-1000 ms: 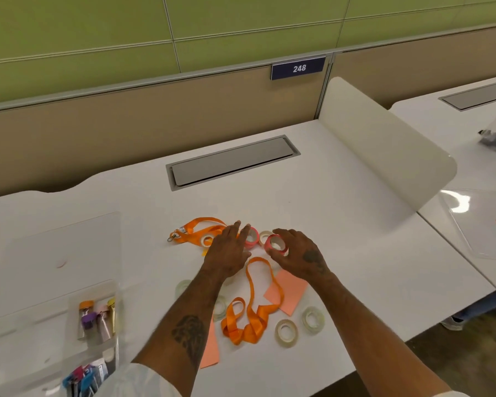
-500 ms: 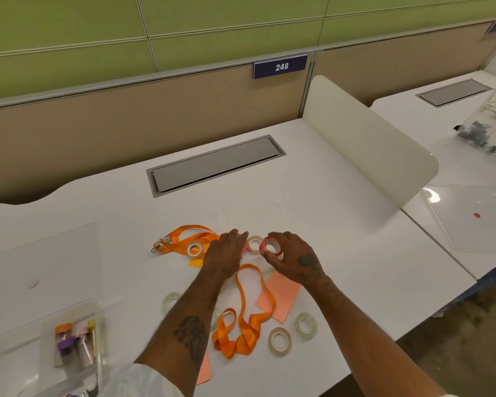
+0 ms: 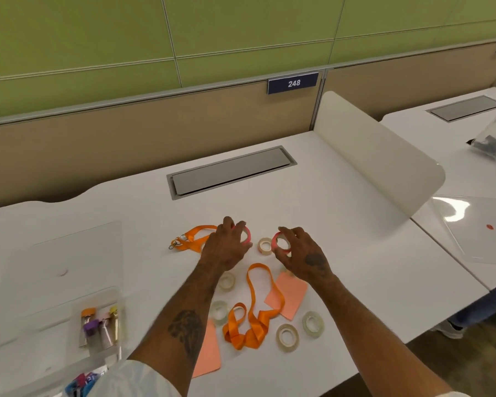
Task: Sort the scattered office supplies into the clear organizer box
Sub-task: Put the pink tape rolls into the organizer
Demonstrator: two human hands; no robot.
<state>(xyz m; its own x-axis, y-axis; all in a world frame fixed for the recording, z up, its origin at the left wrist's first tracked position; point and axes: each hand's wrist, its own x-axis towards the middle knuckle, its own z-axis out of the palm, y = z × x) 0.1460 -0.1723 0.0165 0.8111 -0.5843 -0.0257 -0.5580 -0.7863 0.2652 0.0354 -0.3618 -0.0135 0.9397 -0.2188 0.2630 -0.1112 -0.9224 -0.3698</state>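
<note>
Two pink rolls are in hand and nearly everything else waits loose on the tabletop (image 3: 341, 224), so by my reckoning the sorting is at an early stage. The left hand (image 3: 226, 249) has its grip curled round a pink tape roll (image 3: 247, 234), tipped up on edge. The right hand (image 3: 302, 257) pinches a second pink tape roll (image 3: 281, 242) between thumb and fingers, and a beige tape roll (image 3: 265, 246) lies flat on the surface between them. The clear organizer box (image 3: 98, 294) sits at the tabletop's front left corner, well apart from both hands. One compartment holds a few capped tubes (image 3: 98, 328), and some coloured bits nearer the front edge are too blurred to name. A clear lid (image 3: 69, 253) seems to lie just behind the box. Left to put away are four clear tape rolls (image 3: 287, 337) near the front edge, an orange lanyard (image 3: 252, 319) looped among them, a second orange lanyard (image 3: 191, 238) partly under the left hand, and two peach cards (image 3: 289, 295). Nothing blocks the way to the box, though the near lanyard drapes over one card and lies close to the rolls, so it may drag them when lifted. Towards the back edge a grey cable hatch (image 3: 231, 173) is set flush, and a white divider (image 3: 378, 156) stands along the right edge.
</note>
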